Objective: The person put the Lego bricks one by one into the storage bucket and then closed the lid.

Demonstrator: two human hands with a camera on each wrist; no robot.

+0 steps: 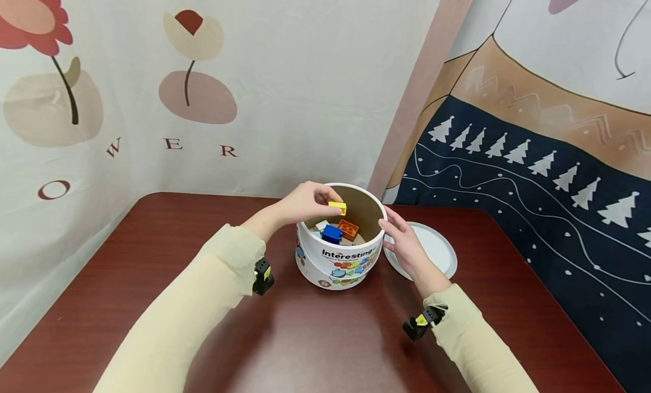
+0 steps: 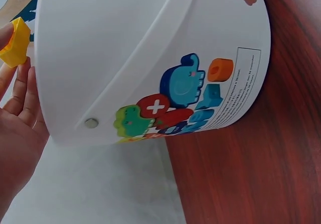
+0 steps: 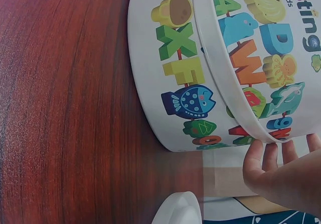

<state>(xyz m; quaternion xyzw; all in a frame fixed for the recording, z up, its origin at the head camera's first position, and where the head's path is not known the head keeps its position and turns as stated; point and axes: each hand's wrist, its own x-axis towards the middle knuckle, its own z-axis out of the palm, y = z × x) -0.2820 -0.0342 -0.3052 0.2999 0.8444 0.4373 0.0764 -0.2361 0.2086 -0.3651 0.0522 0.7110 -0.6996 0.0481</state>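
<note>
My left hand [image 1: 311, 203] pinches a yellow building block [image 1: 338, 207] above the mouth of a white printed bucket [image 1: 338, 268]. In the left wrist view the yellow block [image 2: 18, 43] sits between thumb and fingers, beside the bucket's rim. Inside the bucket lie a blue block [image 1: 331, 234], an orange block [image 1: 348, 229] and a white piece [image 1: 322, 225]. My right hand [image 1: 404, 240] holds the bucket at its right side, thumb at the rim and fingers along the outer wall. In the right wrist view those fingertips touch the wall near the white handle [image 3: 235, 78].
A round white lid [image 1: 432, 249] lies on the dark red wooden table [image 1: 325, 342], just right of the bucket and partly behind the right hand. Behind the table hangs a pale cloth [image 1: 305, 87] with flower prints; a navy patterned cloth [image 1: 508, 212] hangs on the right.
</note>
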